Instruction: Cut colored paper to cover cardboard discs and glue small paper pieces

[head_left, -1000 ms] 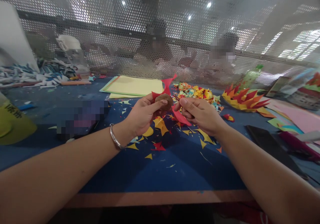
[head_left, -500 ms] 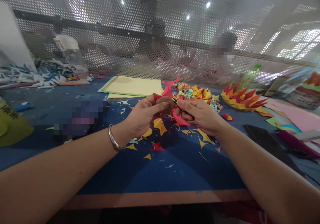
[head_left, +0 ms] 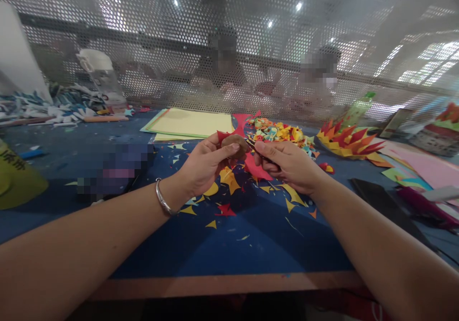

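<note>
My left hand [head_left: 210, 161], wearing a silver bangle, pinches a round brown disc [head_left: 229, 143] together with red paper [head_left: 241, 123]. The red paper shows behind the disc, and more of it hangs below, between the hands. My right hand [head_left: 278, 158] is closed around scissors [head_left: 250, 143]. Their dark blades point at the disc's right edge, while the handles are hidden in my fingers. Beneath both hands, yellow paper scraps [head_left: 229, 180] and a red scrap [head_left: 225, 210] lie on the blue tabletop [head_left: 222, 249].
Stacked yellow paper [head_left: 193, 123] lies behind my left hand. A heap of cut bits [head_left: 283, 132] and a spiky paper piece [head_left: 347, 139] sit at the back right. A phone-like dark object [head_left: 118, 168] lies left. A perforated metal screen [head_left: 150, 39] rises behind, with people beyond.
The disc and red paper have turned slightly in my left hand. The scissor blades have shifted a little along the disc's right edge. Both arms stay in almost the same place.
</note>
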Demonstrator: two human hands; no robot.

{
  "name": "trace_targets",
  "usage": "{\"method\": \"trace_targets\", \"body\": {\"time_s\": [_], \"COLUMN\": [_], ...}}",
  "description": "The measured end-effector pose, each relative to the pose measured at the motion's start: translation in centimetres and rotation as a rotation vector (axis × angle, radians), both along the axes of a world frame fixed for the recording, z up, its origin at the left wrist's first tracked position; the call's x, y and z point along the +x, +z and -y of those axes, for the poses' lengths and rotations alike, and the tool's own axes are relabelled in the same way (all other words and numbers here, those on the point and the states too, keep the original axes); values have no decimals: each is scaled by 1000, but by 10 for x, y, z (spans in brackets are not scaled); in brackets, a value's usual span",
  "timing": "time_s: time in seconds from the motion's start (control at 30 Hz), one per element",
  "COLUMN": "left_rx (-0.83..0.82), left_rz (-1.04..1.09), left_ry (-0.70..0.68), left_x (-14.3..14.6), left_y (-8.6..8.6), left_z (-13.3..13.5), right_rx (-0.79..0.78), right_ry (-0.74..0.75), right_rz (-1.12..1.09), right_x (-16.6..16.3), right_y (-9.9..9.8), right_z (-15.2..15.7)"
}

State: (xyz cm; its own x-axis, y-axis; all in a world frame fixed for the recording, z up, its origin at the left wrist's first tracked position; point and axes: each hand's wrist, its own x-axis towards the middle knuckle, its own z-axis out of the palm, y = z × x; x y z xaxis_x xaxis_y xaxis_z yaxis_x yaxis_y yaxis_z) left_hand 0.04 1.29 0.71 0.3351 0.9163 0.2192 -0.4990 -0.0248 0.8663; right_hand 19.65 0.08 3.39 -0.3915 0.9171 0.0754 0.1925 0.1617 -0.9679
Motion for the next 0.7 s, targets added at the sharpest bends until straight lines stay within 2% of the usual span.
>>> {"method": "trace_targets", "body": {"time_s": [0.33,0.7], "left_rx": [-3,42], "left_rz": [59,-68], "left_ry": [24,-13], "left_x": [1,4], "left_y": [-1,-4], "left_z": [-2,2], "right_rx": [-9,14], "right_ry": [-15,-14], "right_rz": [0,2], "right_x": [0,0], "right_y": [1,1], "right_z": [0,0]}}
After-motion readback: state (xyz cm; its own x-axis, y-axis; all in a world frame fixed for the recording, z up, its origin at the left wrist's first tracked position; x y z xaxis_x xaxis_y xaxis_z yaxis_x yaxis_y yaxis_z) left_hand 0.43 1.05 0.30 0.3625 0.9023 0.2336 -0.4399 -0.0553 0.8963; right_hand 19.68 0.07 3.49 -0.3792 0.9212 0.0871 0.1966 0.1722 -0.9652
